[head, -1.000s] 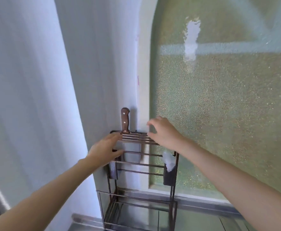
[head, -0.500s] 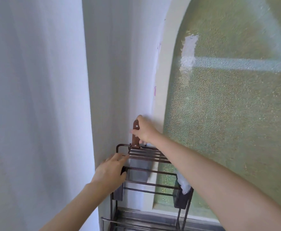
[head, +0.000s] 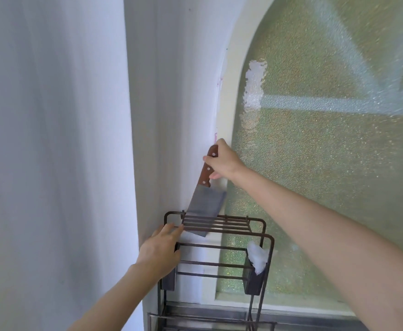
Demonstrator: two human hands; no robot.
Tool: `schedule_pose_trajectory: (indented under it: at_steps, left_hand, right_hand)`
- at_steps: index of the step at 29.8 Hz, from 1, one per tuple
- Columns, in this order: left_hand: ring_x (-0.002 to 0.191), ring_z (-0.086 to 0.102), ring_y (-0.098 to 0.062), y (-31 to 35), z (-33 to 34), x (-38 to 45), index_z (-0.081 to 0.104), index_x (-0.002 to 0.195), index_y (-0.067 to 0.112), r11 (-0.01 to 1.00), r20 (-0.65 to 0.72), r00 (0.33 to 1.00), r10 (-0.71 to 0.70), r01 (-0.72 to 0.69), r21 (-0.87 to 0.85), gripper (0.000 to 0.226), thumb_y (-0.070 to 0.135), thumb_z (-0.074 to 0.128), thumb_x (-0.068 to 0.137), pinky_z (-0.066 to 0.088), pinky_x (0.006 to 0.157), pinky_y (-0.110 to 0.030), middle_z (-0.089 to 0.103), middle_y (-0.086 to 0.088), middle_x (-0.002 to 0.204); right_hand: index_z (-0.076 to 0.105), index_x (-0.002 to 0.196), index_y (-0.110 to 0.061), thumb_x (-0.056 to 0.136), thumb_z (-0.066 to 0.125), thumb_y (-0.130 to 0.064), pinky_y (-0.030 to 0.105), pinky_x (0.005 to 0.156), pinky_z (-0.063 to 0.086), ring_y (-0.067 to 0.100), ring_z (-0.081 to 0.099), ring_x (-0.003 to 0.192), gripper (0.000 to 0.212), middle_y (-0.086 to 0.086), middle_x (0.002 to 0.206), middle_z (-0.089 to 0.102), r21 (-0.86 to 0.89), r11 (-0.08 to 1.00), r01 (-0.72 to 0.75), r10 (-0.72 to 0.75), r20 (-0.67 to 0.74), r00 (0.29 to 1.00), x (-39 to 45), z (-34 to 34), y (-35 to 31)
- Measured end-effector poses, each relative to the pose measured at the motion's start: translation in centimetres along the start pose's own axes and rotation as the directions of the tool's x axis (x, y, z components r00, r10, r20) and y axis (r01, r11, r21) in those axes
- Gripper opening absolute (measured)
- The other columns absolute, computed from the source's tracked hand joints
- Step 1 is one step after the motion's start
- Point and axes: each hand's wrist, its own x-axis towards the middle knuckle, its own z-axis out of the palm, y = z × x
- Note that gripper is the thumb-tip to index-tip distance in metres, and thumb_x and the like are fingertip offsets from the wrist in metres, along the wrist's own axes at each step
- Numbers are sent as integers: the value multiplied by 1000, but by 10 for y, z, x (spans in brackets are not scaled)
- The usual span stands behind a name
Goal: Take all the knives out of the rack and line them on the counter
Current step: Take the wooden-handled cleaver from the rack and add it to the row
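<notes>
The right hand (head: 222, 161) grips the brown riveted wooden handle of a broad grey steel cleaver (head: 205, 204), tilted, its lower blade between the dark rusty wire rack's (head: 219, 225) top bars. The left hand (head: 161, 250), fingers spread, rests against the rack.

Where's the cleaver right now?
Centre of the head view: the cleaver is half out of the rack top, gripped by the right hand.

A dark, rusty metal wire rack (head: 219, 247) with horizontal bars stands against the white wall. A steel cleaver with a brown riveted wooden handle (head: 204, 201) sits tilted in its top slots, blade partly raised above them. A crumpled white wad (head: 257, 259) sits in the rack's right side holder.
</notes>
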Motion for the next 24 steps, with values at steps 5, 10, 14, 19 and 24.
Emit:
schedule_pose_trajectory:
  at_steps: [5,10,14,19,24]
  left_hand:
    - [129,41,-24,7,-10,3,28,142,28,997,69,996,-56,53,53,56,22,41,88,39,102,-38,36,1,146]
    - [105,60,-28,44,-39,16,58,115,17,940,-32,976,-216,199,-277,36,35,37,91,42,87,-35,64,-7,118]
    - [82,68,-23,109,-68,29,47,112,13,80,236,961,-147,249,-965,56,62,40,85,52,64,-30,68,-14,97]
    - [82,65,-23,177,-55,25,47,123,6,-231,253,963,-88,228,-946,35,22,51,92,46,87,-37,63,-16,104]
    - [52,67,-15,233,-10,14,45,127,-5,-170,308,948,-75,292,-941,39,-5,47,89,54,65,-31,64,-13,85]
  right_hand:
    - [44,106,-9,87,55,-12,36,61,60,33,68,72,23,15,101,57,52,996,66,-59,-115,992,-29,-52,-15]
    - [44,96,-16,87,58,-12,38,69,61,29,71,68,17,11,89,58,156,974,164,-128,-215,968,-74,-106,-18]
    - [48,94,-14,87,58,-5,24,68,61,15,72,69,16,12,97,61,231,949,217,-163,-231,959,-131,-139,11]
    - [49,89,-9,83,59,1,26,82,57,19,68,94,16,7,106,67,325,926,193,-133,-197,971,-202,-164,70]
    - [51,84,-16,83,61,1,14,71,50,2,62,94,20,-13,115,62,181,982,48,-24,-134,991,-282,-190,126]
